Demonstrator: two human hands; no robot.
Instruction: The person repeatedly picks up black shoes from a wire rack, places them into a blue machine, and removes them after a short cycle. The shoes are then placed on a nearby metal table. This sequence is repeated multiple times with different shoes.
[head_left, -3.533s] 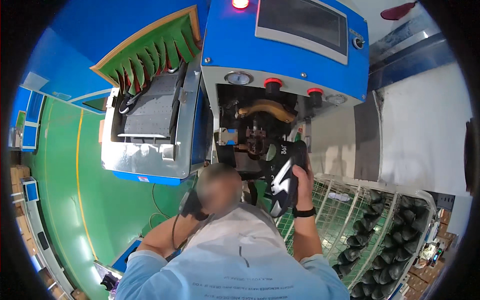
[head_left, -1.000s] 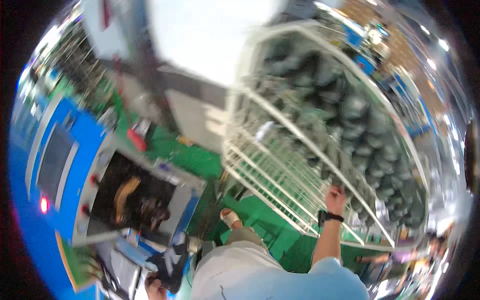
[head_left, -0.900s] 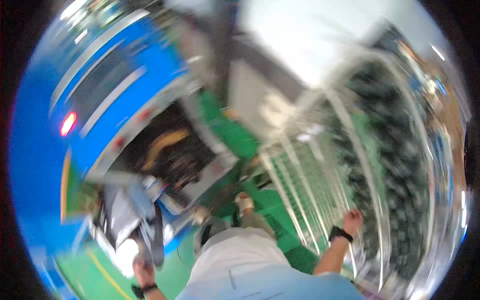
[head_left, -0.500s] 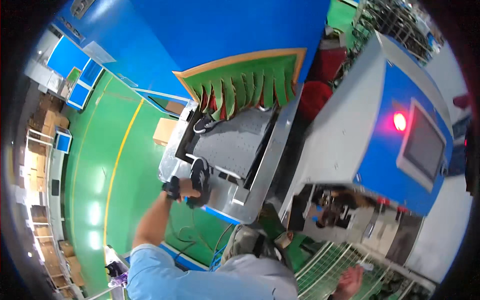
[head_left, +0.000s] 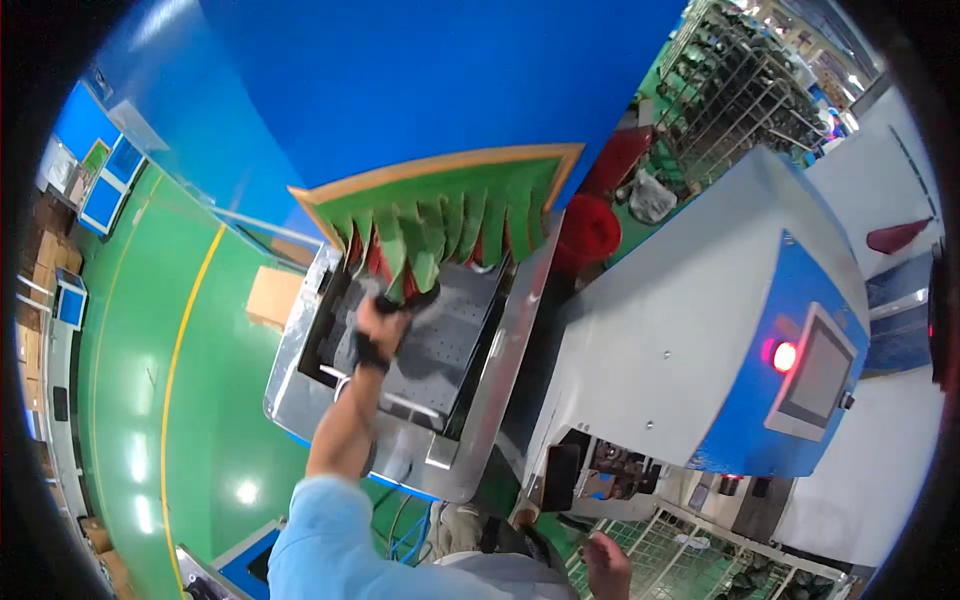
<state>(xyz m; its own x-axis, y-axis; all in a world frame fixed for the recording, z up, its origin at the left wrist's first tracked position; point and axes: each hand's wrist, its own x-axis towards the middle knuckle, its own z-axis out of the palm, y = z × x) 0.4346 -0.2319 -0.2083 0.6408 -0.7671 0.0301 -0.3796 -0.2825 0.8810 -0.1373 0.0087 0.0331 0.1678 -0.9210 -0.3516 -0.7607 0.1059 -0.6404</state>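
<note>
My left hand [head_left: 380, 326], with a black band at its wrist, is closed on a dark shoe [head_left: 412, 299]. It holds the shoe just at the hanging green strips [head_left: 410, 240] of the blue machine, above the dark perforated conveyor bed [head_left: 440, 345]. The strips and my fingers hide part of the shoe. My right hand [head_left: 606, 562] hangs low beside the white wire rack [head_left: 650, 545]. Its fingers are loosely bent and apart, and nothing shows in them.
A grey and blue machine [head_left: 650, 310] with a screen and a lit red button stands to the right. Behind it are a red bucket [head_left: 588, 230] and racks of shoes [head_left: 735, 95]. A cardboard box [head_left: 273, 297] sits left of the conveyor's metal frame [head_left: 505, 375].
My left hand has carried the shoe forward from the conveyor's near edge to the strips. The shoe by the strips has gone from sight. My right hand sits farther left in view.
</note>
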